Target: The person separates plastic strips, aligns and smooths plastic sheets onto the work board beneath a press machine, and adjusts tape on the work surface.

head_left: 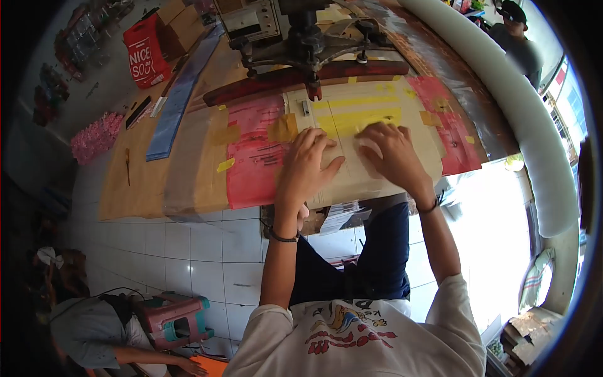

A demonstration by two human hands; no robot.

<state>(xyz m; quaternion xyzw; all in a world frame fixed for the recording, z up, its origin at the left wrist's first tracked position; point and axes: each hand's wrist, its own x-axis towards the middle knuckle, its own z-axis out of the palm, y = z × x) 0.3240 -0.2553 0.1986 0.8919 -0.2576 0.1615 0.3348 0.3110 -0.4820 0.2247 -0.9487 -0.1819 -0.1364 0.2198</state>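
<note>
My left hand (308,166) rests on the tan board (352,166) at the table's near edge, its fingers and thumb spread. To its right, my right hand (396,154) is over the same board, fingers bent and thumb apart from them; its fingertips are slightly blurred. What looks like thin clear plastic lies under the hands, though its outline is hard to make out. Yellow tape strips (367,117) and a small metal piece (306,108) lie just beyond my fingers. Red sheets (256,169) flank the board, held with tape.
A machine with a dark red bar (270,86) hangs over the board's far side. A blue strip (182,103) and a thin tool (128,166) lie left. A white foam roll (534,119) runs along the right. One person (518,41) is far right, another (94,327) lower left.
</note>
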